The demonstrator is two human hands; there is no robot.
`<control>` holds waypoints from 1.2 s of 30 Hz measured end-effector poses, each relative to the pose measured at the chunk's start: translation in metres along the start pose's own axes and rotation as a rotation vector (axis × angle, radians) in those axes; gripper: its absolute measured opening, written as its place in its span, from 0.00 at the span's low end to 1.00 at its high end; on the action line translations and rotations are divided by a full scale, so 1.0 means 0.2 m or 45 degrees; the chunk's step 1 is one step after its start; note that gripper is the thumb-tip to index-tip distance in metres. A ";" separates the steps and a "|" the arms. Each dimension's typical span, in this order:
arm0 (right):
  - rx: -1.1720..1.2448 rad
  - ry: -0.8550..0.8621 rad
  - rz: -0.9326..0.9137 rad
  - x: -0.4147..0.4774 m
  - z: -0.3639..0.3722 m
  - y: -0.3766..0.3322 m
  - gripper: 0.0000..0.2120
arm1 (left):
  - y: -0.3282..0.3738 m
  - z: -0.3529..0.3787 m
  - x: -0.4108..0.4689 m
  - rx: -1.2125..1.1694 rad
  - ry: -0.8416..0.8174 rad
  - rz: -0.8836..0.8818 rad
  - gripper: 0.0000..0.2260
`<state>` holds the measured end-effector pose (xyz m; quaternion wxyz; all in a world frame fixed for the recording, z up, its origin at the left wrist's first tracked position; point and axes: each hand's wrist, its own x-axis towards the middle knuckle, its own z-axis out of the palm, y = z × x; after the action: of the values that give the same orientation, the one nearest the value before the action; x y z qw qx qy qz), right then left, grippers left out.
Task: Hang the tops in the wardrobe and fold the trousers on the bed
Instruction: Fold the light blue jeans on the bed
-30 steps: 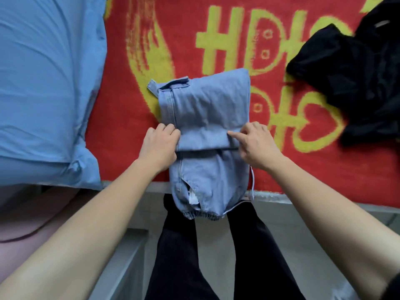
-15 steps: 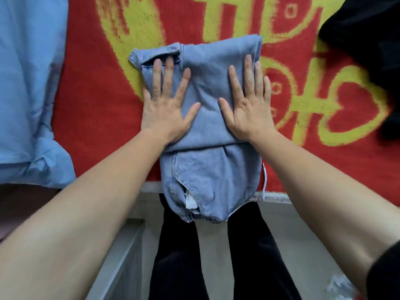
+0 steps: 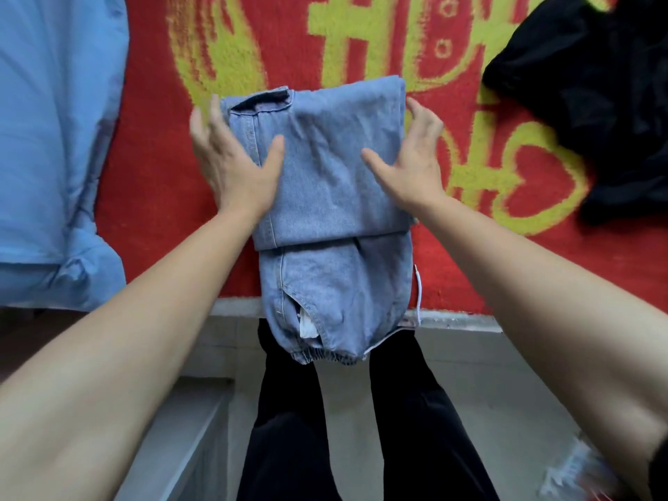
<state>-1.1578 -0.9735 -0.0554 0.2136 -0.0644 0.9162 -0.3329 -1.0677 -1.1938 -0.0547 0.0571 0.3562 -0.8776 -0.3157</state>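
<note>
Light blue denim trousers (image 3: 332, 182) lie folded on the red and yellow bed cover (image 3: 144, 197), their elastic waistband hanging over the bed's front edge. My left hand (image 3: 231, 164) is at the left side of the folded bundle, fingers spread and blurred, thumb lying on the denim. My right hand (image 3: 412, 164) is at the bundle's right side, fingers along its edge and thumb over the top. Both hands flank the folded upper part with straight fingers.
A light blue pillow (image 3: 54, 139) lies on the left of the bed. A heap of black clothing (image 3: 592, 95) sits at the upper right. Below the bed edge are my black-trousered legs (image 3: 361, 428) and a pale tiled floor (image 3: 488, 385).
Both hands have slid outward from pressing flat on top of the folded trousers to its left and right sides. The view has drawn back slightly.
</note>
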 end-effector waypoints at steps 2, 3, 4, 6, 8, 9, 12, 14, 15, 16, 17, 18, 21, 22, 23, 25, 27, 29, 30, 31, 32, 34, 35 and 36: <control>0.254 -0.042 0.287 0.08 -0.02 -0.02 0.48 | 0.04 0.00 0.05 -0.678 -0.170 -0.633 0.40; 0.365 -0.061 0.408 0.12 -0.03 -0.03 0.49 | 0.04 -0.01 0.09 -0.894 -0.274 -0.795 0.35; 0.452 -0.066 0.501 0.17 -0.04 -0.05 0.48 | 0.04 -0.02 0.13 -0.926 -0.353 -0.832 0.27; 0.643 -0.118 0.611 0.24 -0.08 -0.04 0.42 | 0.02 -0.04 0.20 -0.894 -0.493 -0.819 0.17; 0.814 -0.269 0.687 0.25 -0.13 -0.03 0.36 | 0.01 -0.07 0.22 -0.985 -0.689 -0.845 0.16; 0.873 -0.370 0.689 0.24 -0.16 -0.02 0.34 | 0.01 -0.08 0.21 -1.030 -0.777 -0.852 0.14; 0.944 -0.497 0.624 0.20 -0.24 -0.03 0.25 | 0.07 -0.12 0.18 -1.084 -0.887 -0.851 0.08; 0.994 -0.418 0.603 0.20 -0.28 -0.08 0.16 | 0.16 -0.16 0.18 -1.088 -0.904 -0.802 0.09; 1.030 -0.360 0.588 0.21 -0.31 -0.12 0.12 | 0.21 -0.18 0.20 -1.091 -0.925 -0.752 0.10; 1.079 -0.326 0.555 0.22 -0.34 -0.16 0.09 | 0.26 -0.20 0.23 -1.102 -0.948 -0.698 0.11; 1.136 -0.329 0.500 0.25 -0.38 -0.21 0.07 | 0.31 -0.23 0.27 -1.136 -0.973 -0.645 0.12; 1.198 -0.352 0.445 0.28 -0.44 -0.25 0.08 | 0.35 -0.26 0.32 -1.189 -0.994 -0.599 0.13; 1.297 -0.330 0.308 0.47 -0.58 -0.35 0.09 | 0.50 -0.30 0.53 -1.280 -1.013 -0.445 0.16; 1.246 -0.248 0.310 0.55 -0.60 -0.38 0.09 | 0.55 -0.28 0.60 -1.247 -0.978 -0.422 0.16; 1.144 -0.138 0.331 0.62 -0.62 -0.40 0.09 | 0.58 -0.25 0.67 -1.184 -0.925 -0.423 0.16; 0.907 0.023 0.367 0.73 -0.61 -0.38 0.07 | 0.62 -0.17 0.75 -1.002 -0.796 -0.424 0.18; 0.714 -0.019 0.366 0.79 -0.58 -0.33 0.08 | 0.63 -0.08 0.78 -0.784 -0.695 -0.357 0.19; 0.571 -0.068 0.333 0.79 -0.57 -0.26 0.12 | 0.62 -0.02 0.78 -0.703 -0.639 -0.328 0.21; 0.542 -0.053 0.313 0.79 -0.57 -0.24 0.13 | 0.60 0.00 0.79 -0.714 -0.618 -0.326 0.22; 0.520 -0.027 0.288 0.78 -0.57 -0.22 0.15 | 0.59 0.00 0.79 -0.725 -0.602 -0.316 0.24; 0.493 0.004 0.258 0.77 -0.58 -0.22 0.17 | 0.57 -0.02 0.79 -0.720 -0.599 -0.298 0.26; 0.411 0.072 0.182 0.71 -0.60 -0.22 0.19 | 0.53 -0.06 0.76 -0.700 -0.600 -0.248 0.29; 0.375 0.102 0.139 0.67 -0.61 -0.23 0.19 | 0.51 -0.09 0.72 -0.698 -0.592 -0.224 0.29; 0.356 0.127 0.099 0.61 -0.61 -0.23 0.18 | 0.50 -0.12 0.67 -0.691 -0.577 -0.199 0.29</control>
<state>-1.3212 -0.9695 0.0151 0.1877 0.0182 0.8721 -0.4516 -1.2172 -1.2399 0.0063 -0.0708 0.3149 -0.7224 -0.6116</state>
